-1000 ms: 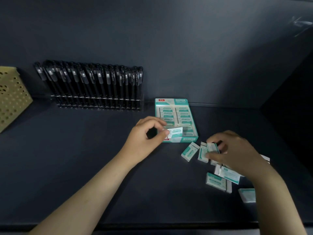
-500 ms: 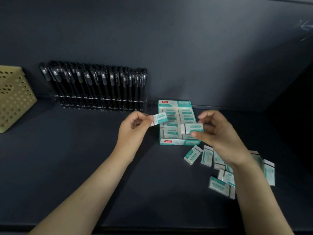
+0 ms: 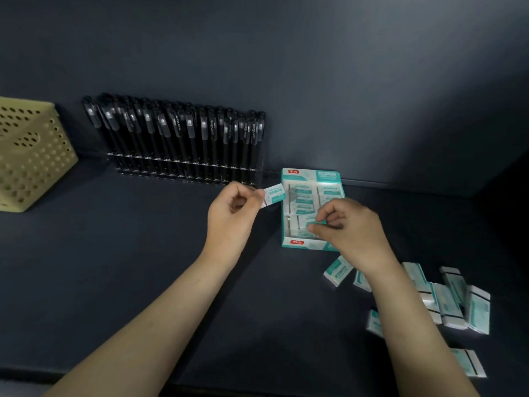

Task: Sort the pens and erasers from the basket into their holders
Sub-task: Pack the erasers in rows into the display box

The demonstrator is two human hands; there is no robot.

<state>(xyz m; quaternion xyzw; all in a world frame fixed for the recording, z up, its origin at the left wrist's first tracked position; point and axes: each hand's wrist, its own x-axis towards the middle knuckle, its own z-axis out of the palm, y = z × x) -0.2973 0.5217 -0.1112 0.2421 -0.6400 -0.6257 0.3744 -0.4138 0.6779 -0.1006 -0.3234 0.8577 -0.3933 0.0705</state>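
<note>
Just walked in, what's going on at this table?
A person is sorting wrapped erasers into the teal eraser box. The right hand pinches one eraser low inside it, while the left hand holds a second eraser beside its left edge. More loose erasers lie on the dark table to the right. The black pens already stand in their rack; the yellow basket sits far left.

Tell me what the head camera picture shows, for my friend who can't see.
A person's left-hand grip pinches a teal-and-white eraser beside an open eraser box, while the right-hand grip pinches another eraser inside it. More erasers lie loose on the right; black pens stand in a rack behind, with a yellow basket far left.
</note>
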